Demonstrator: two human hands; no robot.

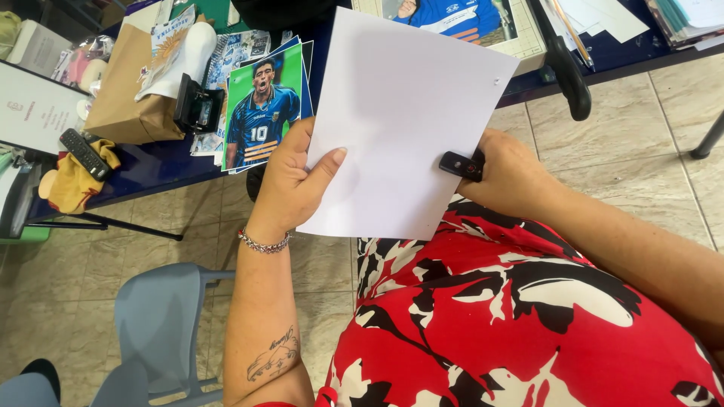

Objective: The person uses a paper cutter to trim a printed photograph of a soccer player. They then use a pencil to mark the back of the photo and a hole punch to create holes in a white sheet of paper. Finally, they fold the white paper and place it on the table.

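Paper (400,113) is held above the lap, pinched at its lower edge by the left hand (290,185); the right hand (509,177) is clamped on black scissors (461,165). A crooked cut is risked if the sheet sags.

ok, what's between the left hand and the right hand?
Head view: only the white sheet spans between left hand and right hand, which presses a small black tool on its edge.

Beige tiled floor (633,143), dark blue table (151,169) cluttered with prints, grey plastic chair (158,324), even daylight
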